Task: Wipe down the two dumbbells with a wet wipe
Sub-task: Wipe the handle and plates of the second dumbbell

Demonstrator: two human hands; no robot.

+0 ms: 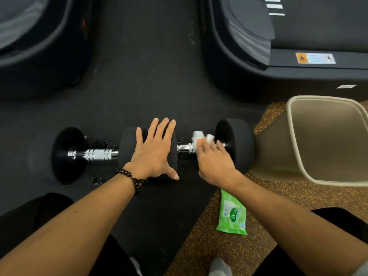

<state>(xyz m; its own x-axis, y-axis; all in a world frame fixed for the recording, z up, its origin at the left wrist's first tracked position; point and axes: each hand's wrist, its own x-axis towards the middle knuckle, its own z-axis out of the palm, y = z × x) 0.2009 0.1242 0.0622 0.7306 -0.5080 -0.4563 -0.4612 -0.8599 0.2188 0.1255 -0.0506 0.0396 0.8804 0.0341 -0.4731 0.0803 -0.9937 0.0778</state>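
Observation:
Two black dumbbells with chrome handles lie end to end on the dark rubber floor. The left dumbbell (69, 154) shows its whole handle. My left hand (155, 150) rests flat, fingers straight and spread, on the black heads where the two dumbbells meet. My right hand (213, 158) holds a crumpled white wet wipe (201, 137) against the chrome handle of the right dumbbell (237, 140). That hand is blurred and hides most of the handle.
A green pack of wet wipes (233, 214) lies on the speckled floor under my right forearm. A beige waste bin (326, 140) stands right beside the right dumbbell. Dark treadmill bases (278, 56) stand behind, left and right.

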